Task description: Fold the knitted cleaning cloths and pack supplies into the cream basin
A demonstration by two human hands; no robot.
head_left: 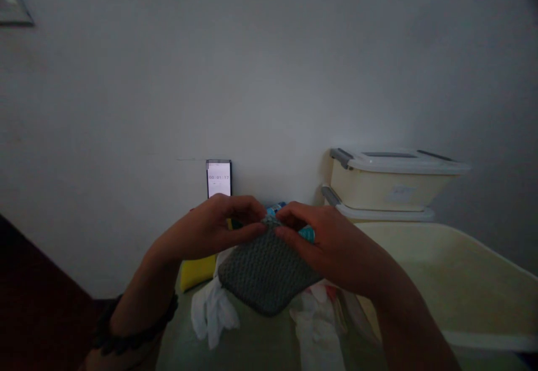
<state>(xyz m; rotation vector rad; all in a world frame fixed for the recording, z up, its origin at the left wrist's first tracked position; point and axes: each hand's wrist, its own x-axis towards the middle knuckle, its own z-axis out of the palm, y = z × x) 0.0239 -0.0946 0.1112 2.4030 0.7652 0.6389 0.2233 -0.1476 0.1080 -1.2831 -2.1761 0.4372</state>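
A grey, coarsely textured cloth [269,273] hangs by its top edge between my hands. My left hand [225,222] pinches that edge between thumb and fingers. Close beside it, my right hand [313,233] pinches the same edge from the other side. The cloth's lower end hangs in front of the table and hides part of what lies behind. White gloves [214,312] lie under it on the left, and a whitish, crumpled glove-like item [317,326] lies on the right. Blue and teal packaging [309,233] shows partly behind my right hand.
A phone [219,179] showing a timer stands against the wall. A yellow object [197,273], perhaps a sponge, lies at left on the greenish table [260,343]. To the right are a large cream basin [458,236] and stacked lidded storage boxes [378,189].
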